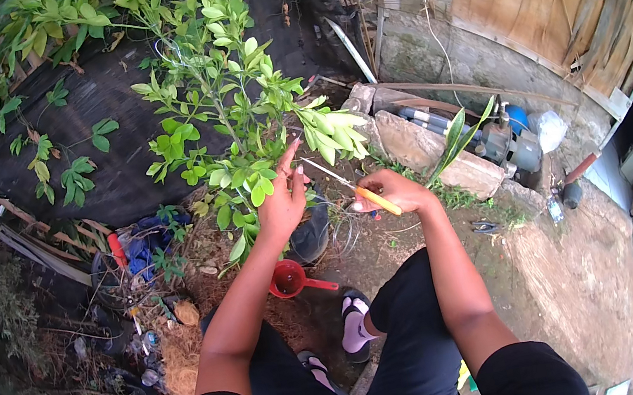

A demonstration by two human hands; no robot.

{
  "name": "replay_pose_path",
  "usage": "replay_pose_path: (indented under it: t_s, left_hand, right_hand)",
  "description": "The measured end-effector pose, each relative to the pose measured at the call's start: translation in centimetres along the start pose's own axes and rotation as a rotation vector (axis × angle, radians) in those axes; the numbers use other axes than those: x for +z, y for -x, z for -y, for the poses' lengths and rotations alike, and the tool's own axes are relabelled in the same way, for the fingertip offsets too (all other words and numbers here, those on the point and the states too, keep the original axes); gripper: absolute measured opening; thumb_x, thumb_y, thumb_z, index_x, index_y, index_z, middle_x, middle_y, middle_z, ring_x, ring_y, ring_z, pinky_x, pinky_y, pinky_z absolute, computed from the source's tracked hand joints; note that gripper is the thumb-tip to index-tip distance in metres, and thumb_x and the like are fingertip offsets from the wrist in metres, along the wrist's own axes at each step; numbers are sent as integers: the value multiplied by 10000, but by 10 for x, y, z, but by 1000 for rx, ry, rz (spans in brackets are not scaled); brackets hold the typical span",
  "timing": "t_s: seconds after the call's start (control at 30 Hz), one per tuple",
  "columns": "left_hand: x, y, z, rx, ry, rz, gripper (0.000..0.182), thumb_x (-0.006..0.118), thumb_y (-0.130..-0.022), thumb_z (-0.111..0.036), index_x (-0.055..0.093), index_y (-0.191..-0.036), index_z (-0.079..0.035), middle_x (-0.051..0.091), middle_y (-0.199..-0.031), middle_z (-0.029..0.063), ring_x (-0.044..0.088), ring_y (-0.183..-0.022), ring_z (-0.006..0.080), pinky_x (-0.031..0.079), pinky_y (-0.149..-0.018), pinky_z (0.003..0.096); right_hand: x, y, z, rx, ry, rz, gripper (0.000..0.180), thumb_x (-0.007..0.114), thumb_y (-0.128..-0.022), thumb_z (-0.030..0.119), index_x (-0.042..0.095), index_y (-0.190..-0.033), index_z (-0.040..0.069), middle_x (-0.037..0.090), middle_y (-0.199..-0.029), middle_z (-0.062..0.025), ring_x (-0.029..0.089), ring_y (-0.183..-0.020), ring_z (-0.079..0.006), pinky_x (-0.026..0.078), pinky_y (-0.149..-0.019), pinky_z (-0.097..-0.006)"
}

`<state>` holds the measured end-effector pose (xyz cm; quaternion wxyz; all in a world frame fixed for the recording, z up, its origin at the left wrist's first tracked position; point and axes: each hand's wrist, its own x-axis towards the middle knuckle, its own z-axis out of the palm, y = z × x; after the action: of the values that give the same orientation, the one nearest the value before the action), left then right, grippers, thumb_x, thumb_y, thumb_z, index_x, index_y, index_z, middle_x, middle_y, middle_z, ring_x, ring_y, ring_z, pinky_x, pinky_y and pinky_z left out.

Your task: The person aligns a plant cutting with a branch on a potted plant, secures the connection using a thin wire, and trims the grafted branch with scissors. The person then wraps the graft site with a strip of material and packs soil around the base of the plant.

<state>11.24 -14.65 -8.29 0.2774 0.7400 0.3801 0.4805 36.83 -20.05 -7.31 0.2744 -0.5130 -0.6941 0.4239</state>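
A leafy green shrub rises in front of me, apparently from a black plant pot low at its base. My left hand is in among its lower leaves, index finger and thumb slightly apart. Whether those fingers pinch a twig is hidden. In my right hand is a tool with a yellow-orange handle and a narrow metal blade. The blade's tip points at my left fingertips, just below a bunch of pale leaves. Loops of thin wire hang below my right hand.
A red plastic dipper lies near my feet. Pliers rest on the ground to the right. Stone blocks border a water pump. Dark sheeting stands behind the shrub, with coconut fibre at the left.
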Motion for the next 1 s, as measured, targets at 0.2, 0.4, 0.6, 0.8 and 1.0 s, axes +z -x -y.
replay_pose_path:
  t_s: [0.2,0.4,0.6,0.8,1.0]
  left_hand:
    - [0,3,-9,-32,25,35,487,548,-1052,-98,490,-1530,-164,729,-971,70,706,-774,113,552,-713,282]
    - [2,4,-10,-31,41,107,459,562,-1043,-109,530,-1497,-169,747,-945,65,723,-773,114,560,-706,289]
    - [7,7,-5,23,28,76,441,577,-1038,-137,558,-1475,-188,769,-900,56,734,-754,121,561,-696,291]
    - [4,7,-12,-7,-49,105,449,580,-1025,-111,559,-1469,-175,754,-1014,114,761,-792,163,573,-699,318]
    - [1,7,-15,13,-186,93,455,588,-1018,-121,561,-1467,-194,748,-1007,139,761,-788,181,570,-681,337]
  right_hand:
    - [4,-3,-1,-130,-62,-178,380,857,-860,368,686,-925,35,640,-844,-3,569,-774,-90,468,-692,-278]
    - [12,-13,10,-1,54,-330,428,900,-808,377,676,-894,22,613,-764,25,525,-697,-80,452,-639,-291]
    - [13,-17,23,82,153,-362,649,847,-729,624,755,-1039,61,748,-864,-150,734,-806,-277,558,-771,-411]
    - [24,-23,36,96,256,-387,663,829,-723,663,755,-1018,74,748,-860,-152,733,-849,-310,552,-802,-436]
    - [23,-26,47,134,269,-389,640,817,-726,680,767,-951,83,736,-803,-151,720,-782,-318,543,-752,-440]
